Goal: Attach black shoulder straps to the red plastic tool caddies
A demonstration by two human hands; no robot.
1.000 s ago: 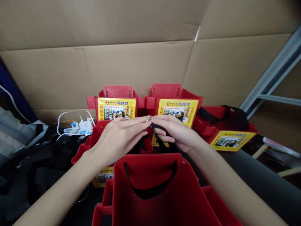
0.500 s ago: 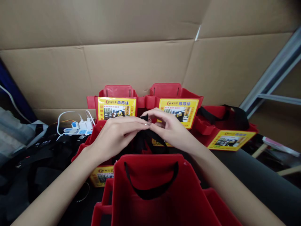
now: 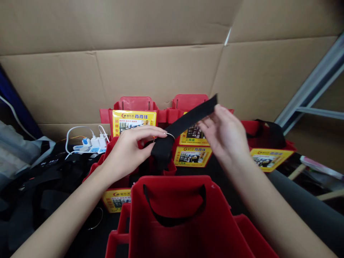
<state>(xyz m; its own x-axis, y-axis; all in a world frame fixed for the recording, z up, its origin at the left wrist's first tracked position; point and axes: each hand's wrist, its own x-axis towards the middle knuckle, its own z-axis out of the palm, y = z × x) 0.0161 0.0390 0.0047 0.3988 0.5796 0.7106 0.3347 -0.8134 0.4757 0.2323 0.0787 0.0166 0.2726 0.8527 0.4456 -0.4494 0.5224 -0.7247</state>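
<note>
Since half a second ago the right hand (image 3: 225, 138) has swung up toward two o'clock, drawing the black strap (image 3: 188, 120) out into a straight band; before, both hands were huddled together at centre. Its fingertips now pinch the strap near the free upper end. The left hand (image 3: 129, 152), at nine o'clock of the strap, has thumb and forefinger pressed together on the strap's bunched lower end, where a thin metal ring (image 3: 170, 134) shows. From that pinch the strap slants up toward one o'clock. A red bin (image 3: 172, 222) with a black handle sits at six o'clock, labelled red bins (image 3: 134, 107) at twelve o'clock against the cardboard wall (image 3: 161, 71), and a power strip (image 3: 88, 145) at nine o'clock.
</note>
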